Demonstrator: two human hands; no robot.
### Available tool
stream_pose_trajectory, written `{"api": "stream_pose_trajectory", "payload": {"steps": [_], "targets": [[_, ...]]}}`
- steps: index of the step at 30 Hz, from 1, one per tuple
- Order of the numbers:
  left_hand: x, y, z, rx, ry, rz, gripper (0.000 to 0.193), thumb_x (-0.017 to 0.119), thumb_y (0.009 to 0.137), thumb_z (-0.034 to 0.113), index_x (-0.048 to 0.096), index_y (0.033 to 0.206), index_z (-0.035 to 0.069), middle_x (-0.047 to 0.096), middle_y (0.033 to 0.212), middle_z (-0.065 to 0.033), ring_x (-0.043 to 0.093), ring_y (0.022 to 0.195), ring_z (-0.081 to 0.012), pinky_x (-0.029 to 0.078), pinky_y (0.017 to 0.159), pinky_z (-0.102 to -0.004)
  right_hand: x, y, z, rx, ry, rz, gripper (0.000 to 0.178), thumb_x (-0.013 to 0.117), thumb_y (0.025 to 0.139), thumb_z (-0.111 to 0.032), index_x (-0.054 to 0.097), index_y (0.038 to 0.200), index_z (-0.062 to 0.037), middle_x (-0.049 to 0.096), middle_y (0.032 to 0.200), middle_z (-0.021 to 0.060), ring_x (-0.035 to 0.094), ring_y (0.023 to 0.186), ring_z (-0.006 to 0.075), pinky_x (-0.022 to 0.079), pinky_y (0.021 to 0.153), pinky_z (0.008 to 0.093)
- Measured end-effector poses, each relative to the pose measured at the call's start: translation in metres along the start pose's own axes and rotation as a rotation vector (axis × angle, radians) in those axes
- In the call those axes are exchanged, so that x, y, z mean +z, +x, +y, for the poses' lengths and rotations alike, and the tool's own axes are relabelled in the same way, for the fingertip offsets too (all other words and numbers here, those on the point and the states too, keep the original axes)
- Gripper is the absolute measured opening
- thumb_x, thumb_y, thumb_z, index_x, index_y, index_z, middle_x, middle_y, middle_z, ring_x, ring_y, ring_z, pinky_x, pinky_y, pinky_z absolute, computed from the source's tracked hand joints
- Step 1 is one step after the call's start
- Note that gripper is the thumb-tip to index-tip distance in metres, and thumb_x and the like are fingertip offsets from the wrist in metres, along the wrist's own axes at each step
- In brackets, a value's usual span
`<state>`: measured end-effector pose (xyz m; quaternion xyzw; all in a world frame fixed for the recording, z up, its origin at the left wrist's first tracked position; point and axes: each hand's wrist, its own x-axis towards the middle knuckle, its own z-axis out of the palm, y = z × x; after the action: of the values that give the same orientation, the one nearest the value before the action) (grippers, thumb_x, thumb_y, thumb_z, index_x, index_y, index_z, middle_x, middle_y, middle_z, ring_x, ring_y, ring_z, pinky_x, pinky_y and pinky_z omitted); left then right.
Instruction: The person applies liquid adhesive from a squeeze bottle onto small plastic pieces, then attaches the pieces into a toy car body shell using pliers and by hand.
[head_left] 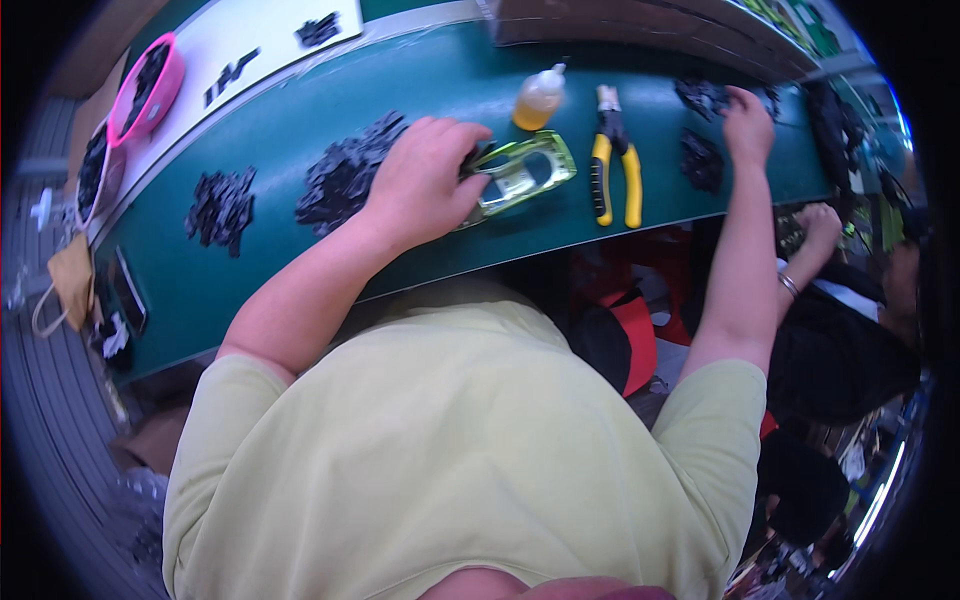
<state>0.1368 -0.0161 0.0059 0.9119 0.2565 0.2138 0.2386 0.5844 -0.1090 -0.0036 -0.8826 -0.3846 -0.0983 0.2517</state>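
Observation:
My left hand (425, 180) is closed around one end of a bright green plastic shell (532, 170) with window-like openings, which looks like a toy car body. Dark bits show between its thumb and fingers. Out to the right, my right hand (748, 128) has its fingers curled in at a small pile of black plastic parts (702, 97); what they pinch, if anything, is hidden. A second small black pile (701, 160) lies just nearer. Between my hands lie yellow-and-black-handled pliers (615, 165), jaws pointing away, and a squeeze bottle (540, 97) of amber liquid stands beyond the shell.
A large heap of black parts (345, 170) lies beside my left wrist, a smaller one (220, 210) further left. Pink baskets (168, 100) and a white board (285, 50) are at the far left. A brown box (640, 30) borders the back. Another person's hand (820, 228) is at right.

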Motion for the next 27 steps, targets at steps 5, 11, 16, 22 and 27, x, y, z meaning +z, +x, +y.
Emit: {"api": "stream_pose_trajectory", "payload": {"steps": [5, 11, 16, 22, 27], "targets": [[0.0, 0.001, -0.007, -0.081, -0.084, -0.029, 0.024, 0.066, 0.074, 0.008, 0.063, 0.098, 0.003, 0.063, 0.086, -0.0122, 0.061, 0.083, -0.0278, 0.049, 0.075, -0.0379, -0.038, -0.025, -0.037, 0.285, 1.149, -0.131, 0.021, 0.052, 0.093, -0.004, 0.059, 0.112, 0.0051, 0.061, 0.103, 0.0125, 0.062, 0.09, 0.0182, 0.053, 0.079, 0.0259], [0.0, 0.004, -0.013, -0.044, -0.099, -0.035, 0.018, 0.062, 0.075, 0.005, 0.064, 0.093, 0.0, 0.064, 0.086, -0.0138, 0.062, 0.084, -0.0283, 0.05, 0.077, -0.0369, -0.075, -0.113, -0.103, 0.303, 1.638, -0.681, 0.027, 0.051, 0.093, -0.001, 0.054, 0.117, 0.0101, 0.061, 0.109, 0.017, 0.063, 0.096, 0.0188, 0.052, 0.088, 0.0255], [-0.002, 0.006, -0.014, -0.05, -0.11, -0.126, 0.021, 0.062, 0.074, 0.004, 0.064, 0.095, 0.0, 0.064, 0.087, -0.0141, 0.062, 0.085, -0.0286, 0.05, 0.077, -0.0367, -0.059, -0.163, -0.152, 0.306, 1.62, -0.859, 0.03, 0.054, 0.091, -0.002, 0.053, 0.118, 0.0118, 0.064, 0.105, 0.017, 0.065, 0.094, 0.0183, 0.052, 0.089, 0.0256], [0.002, 0.001, -0.017, 0.029, -0.127, 0.033, 0.024, 0.063, 0.072, 0.003, 0.063, 0.096, 0.002, 0.06, 0.092, -0.0136, 0.059, 0.087, -0.0292, 0.049, 0.078, -0.0369, -0.043, -0.186, -0.19, 0.093, 1.354, -0.722, 0.022, 0.058, 0.092, -0.008, 0.065, 0.11, 0.0027, 0.064, 0.093, 0.0076, 0.065, 0.085, 0.0124, 0.055, 0.076, 0.0229], [-0.013, -0.014, -0.005, 0.097, -0.095, 0.065, 0.023, 0.072, 0.07, 0.013, 0.06, 0.089, 0.005, 0.058, 0.099, -0.0112, 0.055, 0.096, -0.0291, 0.046, 0.082, -0.0378, -0.044, -0.194, -0.198, -0.058, 1.072, -0.631, 0.02, 0.06, 0.091, -0.011, 0.068, 0.107, -0.0019, 0.059, 0.084, 0.003, 0.057, 0.068, 0.007, 0.049, 0.064, 0.0178]]}}
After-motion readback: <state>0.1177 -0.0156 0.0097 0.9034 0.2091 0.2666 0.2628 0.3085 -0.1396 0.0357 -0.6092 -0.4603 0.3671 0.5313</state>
